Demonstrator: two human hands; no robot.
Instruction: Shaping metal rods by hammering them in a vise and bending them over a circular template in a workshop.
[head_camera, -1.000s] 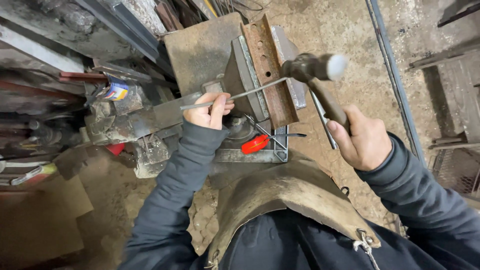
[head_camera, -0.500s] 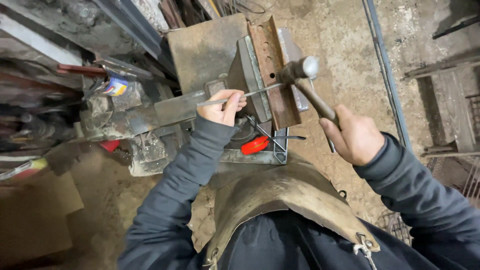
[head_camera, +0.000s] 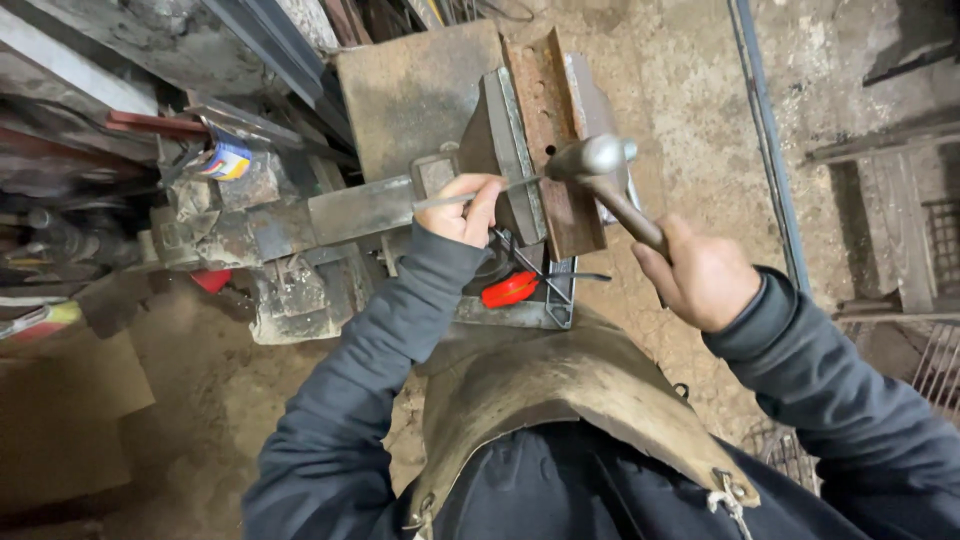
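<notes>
Over dirt floor, hammer (head_camera: 592, 158) has dropped onto rod (head_camera: 520, 184); both hands gripping.

Dark blue-grey long sleeves (head_camera: 380, 350) cover both arms to the wrists. A worn, tan leather apron (head_camera: 560, 400) hangs over a dark top, tied with pale cord (head_camera: 722, 497).

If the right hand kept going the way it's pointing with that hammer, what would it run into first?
Most likely the thin metal rod lying across the rusty anvil block. The right hand aims the hammer there, though depth is hard to judge.
</notes>
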